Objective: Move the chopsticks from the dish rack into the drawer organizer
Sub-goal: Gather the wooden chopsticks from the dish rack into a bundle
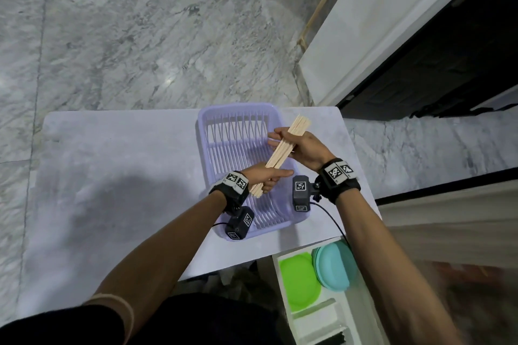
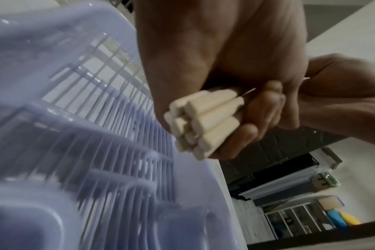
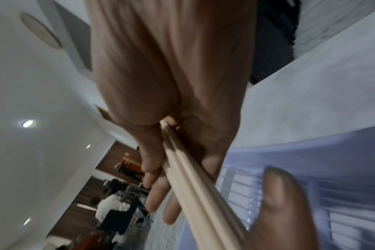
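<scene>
A bundle of several pale wooden chopsticks (image 1: 281,152) is held slantwise above the lavender plastic dish rack (image 1: 218,131). My left hand (image 1: 267,178) grips the bundle's near end, with the index finger stretched out along it. My right hand (image 1: 291,141) holds the upper part, thumb and fingers round it. The left wrist view shows the blunt chopstick ends (image 2: 200,126) sticking out of my fist above the rack (image 2: 79,128). In the right wrist view the chopsticks (image 3: 195,182) run down between my fingers. The open drawer organizer (image 1: 314,316) sits at the lower right.
The rack stands on a white table (image 1: 112,176), and its slots show no dishes. The drawer holds a green plate (image 1: 298,283) and a stack of teal plates (image 1: 336,266). Beyond the table lies marble floor (image 1: 140,36). A white panel and a dark doorway stand at the right.
</scene>
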{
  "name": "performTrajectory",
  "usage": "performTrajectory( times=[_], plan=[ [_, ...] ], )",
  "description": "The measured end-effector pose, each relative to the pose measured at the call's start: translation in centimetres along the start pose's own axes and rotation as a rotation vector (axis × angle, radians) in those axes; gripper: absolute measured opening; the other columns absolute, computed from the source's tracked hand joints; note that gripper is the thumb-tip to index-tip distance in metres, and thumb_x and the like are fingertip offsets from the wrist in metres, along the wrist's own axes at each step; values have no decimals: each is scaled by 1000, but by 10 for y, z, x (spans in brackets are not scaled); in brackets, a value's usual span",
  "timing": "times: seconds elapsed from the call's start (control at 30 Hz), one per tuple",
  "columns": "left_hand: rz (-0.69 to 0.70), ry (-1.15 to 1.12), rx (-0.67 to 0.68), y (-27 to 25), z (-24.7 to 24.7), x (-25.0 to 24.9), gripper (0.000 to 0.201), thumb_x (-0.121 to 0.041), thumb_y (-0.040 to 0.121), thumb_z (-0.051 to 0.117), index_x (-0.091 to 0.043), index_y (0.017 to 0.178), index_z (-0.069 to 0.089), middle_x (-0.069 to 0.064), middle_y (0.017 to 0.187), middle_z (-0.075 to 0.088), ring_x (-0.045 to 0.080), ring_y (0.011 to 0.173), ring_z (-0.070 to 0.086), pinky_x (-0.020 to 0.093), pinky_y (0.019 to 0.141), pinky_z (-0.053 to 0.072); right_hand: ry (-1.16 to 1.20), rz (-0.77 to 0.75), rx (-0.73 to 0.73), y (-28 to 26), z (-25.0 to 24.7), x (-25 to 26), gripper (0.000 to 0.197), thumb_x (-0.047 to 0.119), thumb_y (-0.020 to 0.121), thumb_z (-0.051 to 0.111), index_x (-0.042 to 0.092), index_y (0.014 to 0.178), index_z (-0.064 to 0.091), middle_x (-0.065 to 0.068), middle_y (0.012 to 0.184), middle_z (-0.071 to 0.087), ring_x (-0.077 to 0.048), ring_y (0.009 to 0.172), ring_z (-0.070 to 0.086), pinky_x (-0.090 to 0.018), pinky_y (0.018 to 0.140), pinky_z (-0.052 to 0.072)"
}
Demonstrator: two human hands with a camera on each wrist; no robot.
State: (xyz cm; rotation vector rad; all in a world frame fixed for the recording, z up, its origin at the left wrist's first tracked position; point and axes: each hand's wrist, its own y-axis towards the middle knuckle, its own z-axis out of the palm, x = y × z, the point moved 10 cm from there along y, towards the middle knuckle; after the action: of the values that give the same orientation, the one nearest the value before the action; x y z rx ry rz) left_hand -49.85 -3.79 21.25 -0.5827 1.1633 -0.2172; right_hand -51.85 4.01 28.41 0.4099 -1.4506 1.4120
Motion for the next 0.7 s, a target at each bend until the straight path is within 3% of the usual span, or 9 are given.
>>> performTrajectory(
  times=[0.07,0.2,0.3,0.47,0.6,0.7],
  plan=[
    [7,-27,67,2,20,2,34,-31,89,69,-17,71,43,-3,47,37,11,40,32,21,44,30,48,-2,2,-12,-14,-2,22,6,102,40,4,115,58,-7,110,71,-21,99,71,-31,84,58],
    [-1,11,164,8,60,2,36,-39,92,63,-17,66,50,-3,51,47,12,45,39,24,47,35,129,-6,-52,-38,-45,-10,24,5,102,37,3,115,57,-10,116,66,-22,100,70,-31,88,57],
    [-31,17,205,14,88,7,31,-33,94,61,-11,72,58,1,59,60,13,50,55,23,51,49,148,-14,-84,-62,-72,-17,24,8,102,37,2,115,57,-8,113,70,-22,103,70,-31,87,57],
    [-73,25,386,9,163,15,16,-18,97,56,-7,91,66,3,73,75,14,67,71,29,74,60,185,-54,-228,-122,-121,-36,23,8,102,42,1,120,55,-12,114,67,-20,96,72,-29,83,58],
    [-69,74,540,-3,240,28,14,-4,99,46,-4,96,60,2,76,76,9,67,71,22,66,58,250,-76,-316,-186,-165,-66,23,5,100,44,2,119,57,-13,114,68,-22,96,72,-31,84,59],
    [-47,141,536,-6,294,51,13,-1,98,48,0,109,55,4,88,76,7,65,70,20,64,56,356,-92,-409,-242,-197,-100,20,1,99,43,4,111,59,-9,100,75,-22,90,73,-32,80,60]
  ],
)
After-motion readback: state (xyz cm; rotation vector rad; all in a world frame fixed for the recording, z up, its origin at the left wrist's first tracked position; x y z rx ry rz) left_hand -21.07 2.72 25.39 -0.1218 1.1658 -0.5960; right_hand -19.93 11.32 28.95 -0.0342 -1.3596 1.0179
